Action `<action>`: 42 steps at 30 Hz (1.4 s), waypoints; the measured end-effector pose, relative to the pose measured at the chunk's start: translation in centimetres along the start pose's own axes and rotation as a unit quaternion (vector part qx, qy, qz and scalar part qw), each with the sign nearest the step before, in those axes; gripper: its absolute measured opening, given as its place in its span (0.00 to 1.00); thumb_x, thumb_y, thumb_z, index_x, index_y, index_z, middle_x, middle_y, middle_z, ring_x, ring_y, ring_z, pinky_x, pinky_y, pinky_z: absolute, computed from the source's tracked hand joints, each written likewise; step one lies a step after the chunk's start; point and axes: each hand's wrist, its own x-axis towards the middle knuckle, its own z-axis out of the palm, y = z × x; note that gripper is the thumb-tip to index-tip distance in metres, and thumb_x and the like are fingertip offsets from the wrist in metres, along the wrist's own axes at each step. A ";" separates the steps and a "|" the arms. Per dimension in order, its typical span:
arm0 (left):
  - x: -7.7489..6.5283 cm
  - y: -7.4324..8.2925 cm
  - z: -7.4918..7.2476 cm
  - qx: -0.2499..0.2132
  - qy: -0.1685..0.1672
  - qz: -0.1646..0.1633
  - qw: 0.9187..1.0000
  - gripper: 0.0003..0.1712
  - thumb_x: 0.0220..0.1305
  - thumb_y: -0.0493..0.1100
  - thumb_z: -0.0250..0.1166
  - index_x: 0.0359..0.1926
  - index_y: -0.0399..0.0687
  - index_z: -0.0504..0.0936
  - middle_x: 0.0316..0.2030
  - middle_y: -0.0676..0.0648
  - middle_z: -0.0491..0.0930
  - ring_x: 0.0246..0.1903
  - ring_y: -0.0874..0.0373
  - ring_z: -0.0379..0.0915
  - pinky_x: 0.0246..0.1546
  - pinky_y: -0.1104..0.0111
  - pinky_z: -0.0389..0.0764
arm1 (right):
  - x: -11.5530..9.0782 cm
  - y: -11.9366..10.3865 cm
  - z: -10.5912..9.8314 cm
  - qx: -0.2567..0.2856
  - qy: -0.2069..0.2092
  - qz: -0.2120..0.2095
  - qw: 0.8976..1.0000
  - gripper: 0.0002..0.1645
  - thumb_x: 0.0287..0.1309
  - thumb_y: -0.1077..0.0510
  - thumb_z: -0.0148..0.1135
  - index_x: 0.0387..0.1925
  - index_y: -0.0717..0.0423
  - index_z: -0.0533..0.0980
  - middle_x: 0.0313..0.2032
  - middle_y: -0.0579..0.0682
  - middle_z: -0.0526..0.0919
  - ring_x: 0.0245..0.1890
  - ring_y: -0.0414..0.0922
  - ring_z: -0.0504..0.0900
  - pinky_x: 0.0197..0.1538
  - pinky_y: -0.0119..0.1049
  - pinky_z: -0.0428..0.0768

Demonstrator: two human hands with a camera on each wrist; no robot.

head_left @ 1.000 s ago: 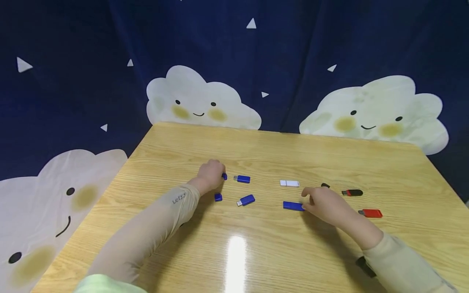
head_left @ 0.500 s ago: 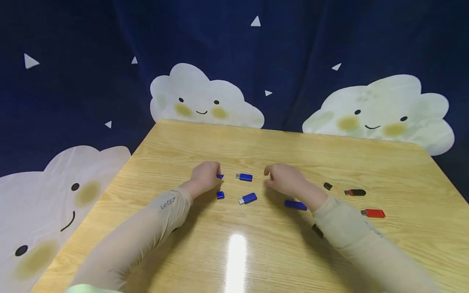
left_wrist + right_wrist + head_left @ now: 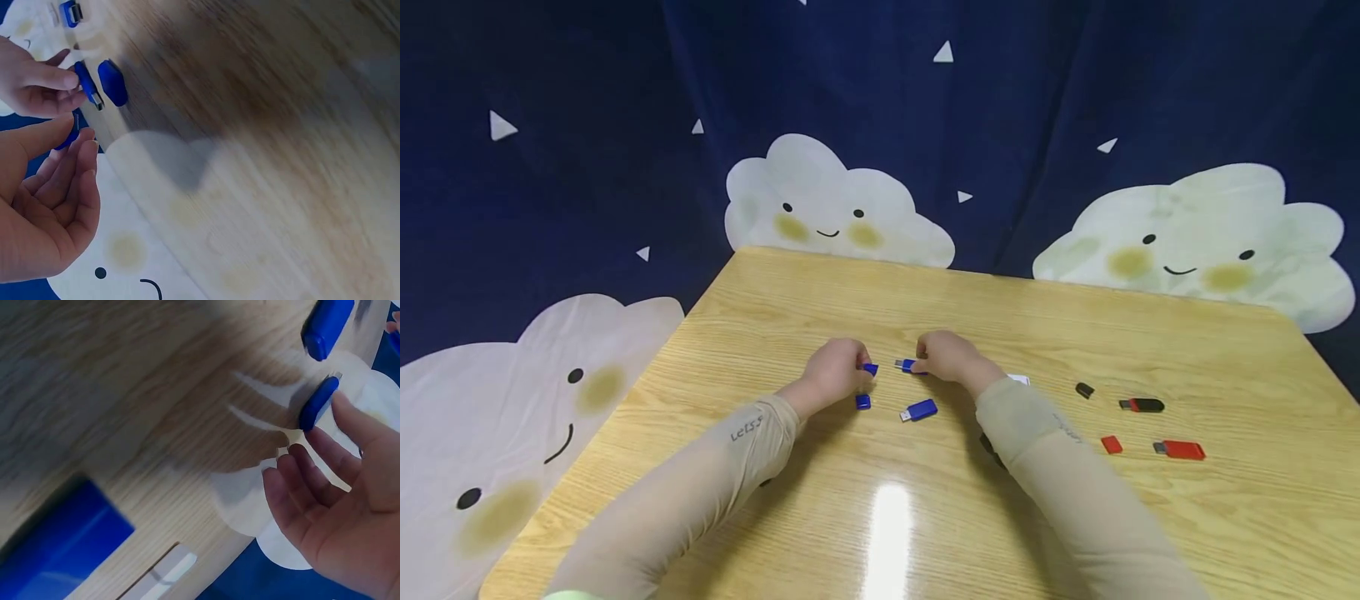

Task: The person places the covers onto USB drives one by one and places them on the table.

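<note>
My left hand [image 3: 837, 371] pinches a small blue cap [image 3: 870, 368] between thumb and fingers, just above the table. To its right, my right hand [image 3: 950, 357] has thumb and index finger on a blue USB stick [image 3: 320, 403], whose metal plug points toward the left hand. A second blue USB stick [image 3: 921, 410] lies uncapped nearer the body, its plug to the left. Beside that plug, below the left hand, sits another blue cap [image 3: 862, 402]. In the left wrist view, the held cap [image 3: 70, 136] is partly covered by the fingers.
Under the right arm, a white USB stick [image 3: 164, 575] and a larger blue one [image 3: 69, 544] lie mostly hidden. Farther right are a black-and-red stick [image 3: 1142, 405], a black cap [image 3: 1084, 390], a red stick [image 3: 1180, 450] and a red cap [image 3: 1112, 445]. A curtain hangs behind the table [image 3: 1045, 317].
My right hand has moved left from beside the larger blue stick to the far blue USB stick and taken hold of it. The left hand keeps the cap, now raised slightly and turned.
</note>
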 end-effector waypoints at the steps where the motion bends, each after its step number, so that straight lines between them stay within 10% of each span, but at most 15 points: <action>1: 0.0 0.1 0.0 -0.004 0.003 0.003 1.000 0.04 0.53 0.40 0.68 0.28 0.44 0.81 0.25 0.51 0.79 0.24 0.61 0.70 0.24 0.73 0.68 | 0.0 0.0 0.0 0.003 -0.001 0.003 1.000 0.13 0.58 0.51 0.62 0.36 0.57 0.78 0.33 0.49 0.81 0.30 0.42 0.72 0.38 0.36 0.73; 15: -0.4 1.3 0.0 -0.074 0.019 0.026 0.997 0.06 0.57 0.40 0.66 0.31 0.40 0.84 0.27 0.47 0.84 0.27 0.60 0.76 0.29 0.73 0.75 | -0.8 0.8 0.0 0.088 -0.009 -0.001 0.996 0.11 0.57 0.59 0.63 0.25 0.58 0.72 0.22 0.46 0.69 0.23 0.40 0.66 0.29 0.29 0.64; 21: -0.5 1.7 -0.1 -0.128 0.013 0.022 0.991 0.07 0.57 0.40 0.66 0.32 0.38 0.84 0.28 0.46 0.84 0.27 0.61 0.76 0.28 0.74 0.74 | -2.7 2.5 -1.5 0.200 -0.006 -0.015 0.980 0.11 0.58 0.62 0.60 0.25 0.59 0.67 0.21 0.47 0.69 0.22 0.40 0.67 0.28 0.30 0.68; 32: -0.5 4.3 -0.1 -0.259 -0.040 -0.011 0.965 0.11 0.61 0.40 0.63 0.39 0.37 0.84 0.33 0.39 0.85 0.36 0.48 0.83 0.32 0.71 0.79 | -8.2 5.7 -3.5 0.361 -0.032 -0.042 0.931 0.10 0.69 0.61 0.44 0.37 0.67 0.63 0.23 0.50 0.70 0.22 0.40 0.68 0.28 0.33 0.72; 42: -0.3 7.1 1.4 -0.335 -0.103 -0.026 0.936 0.12 0.61 0.39 0.62 0.42 0.35 0.83 0.37 0.38 0.85 0.36 0.49 0.83 0.38 0.67 0.82 | -12.5 6.5 -2.9 0.409 -0.047 -0.039 0.910 0.11 0.72 0.60 0.39 0.38 0.66 0.60 0.22 0.48 0.64 0.19 0.39 0.62 0.29 0.35 0.72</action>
